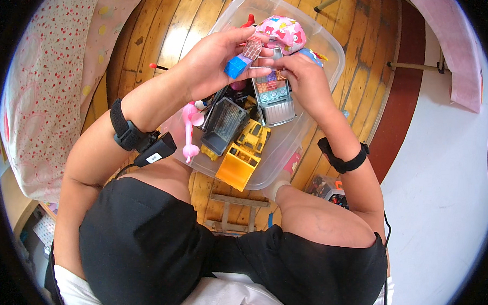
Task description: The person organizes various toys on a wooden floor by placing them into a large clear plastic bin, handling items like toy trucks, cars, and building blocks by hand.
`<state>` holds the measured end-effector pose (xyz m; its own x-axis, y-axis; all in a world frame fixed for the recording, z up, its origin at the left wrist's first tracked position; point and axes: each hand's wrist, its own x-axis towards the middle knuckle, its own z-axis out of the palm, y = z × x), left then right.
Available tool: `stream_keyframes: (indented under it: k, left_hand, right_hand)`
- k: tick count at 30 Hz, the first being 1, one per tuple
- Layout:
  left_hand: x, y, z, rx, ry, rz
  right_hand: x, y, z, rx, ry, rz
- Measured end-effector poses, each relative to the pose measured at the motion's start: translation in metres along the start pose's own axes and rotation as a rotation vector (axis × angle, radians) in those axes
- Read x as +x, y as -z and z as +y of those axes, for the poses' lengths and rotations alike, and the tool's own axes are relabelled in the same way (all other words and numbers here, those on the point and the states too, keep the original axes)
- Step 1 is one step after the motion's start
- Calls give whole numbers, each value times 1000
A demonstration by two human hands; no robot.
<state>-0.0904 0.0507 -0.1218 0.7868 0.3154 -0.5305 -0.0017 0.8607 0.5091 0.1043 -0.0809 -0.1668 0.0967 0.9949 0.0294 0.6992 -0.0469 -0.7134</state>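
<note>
My left hand (226, 55) is palm up over the toy bin, fingers stretched, cradling small toy cubes (252, 48), one plain blue and others brick-patterned. My right hand (306, 82) is beside it, thumb and fingers drawn together near the left fingertips; what they pinch, if anything, is hidden. Just below the right fingers, a silver-grey container (277, 112) in the bin holds more patterned cubes (272, 88). Nearer me lie a yellow toy loader (244, 158), a toy dump bed (223, 125) in dark grey and a pink toy (190, 130).
The clear plastic bin (333, 53) stands on a wooden floor (156, 36) before my knees. A pink patterned ball (283, 33) is at its far end. A small wooden stool (237, 206) and a tub of small parts (328, 190) are near my legs. Patterned cloth (52, 92) hangs at left.
</note>
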Motion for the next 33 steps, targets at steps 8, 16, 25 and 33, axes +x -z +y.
stream_keyframes:
  k: [8, 16, 25, 33]
  left_hand:
    - [1, -10, 2, 78, -11, -15]
    - [1, -14, -2, 290, 14, -193]
    - [6, -9, -4, 459, 19, -187]
    - [13, -3, -8, 654, 19, -38]
  right_hand:
    - [6, 12, -9, -93, 183, 142]
    - [20, 20, -26, 337, 230, -10]
    - [17, 17, -19, 187, 130, -21]
    - [21, 2, -3, 131, 77, 63]
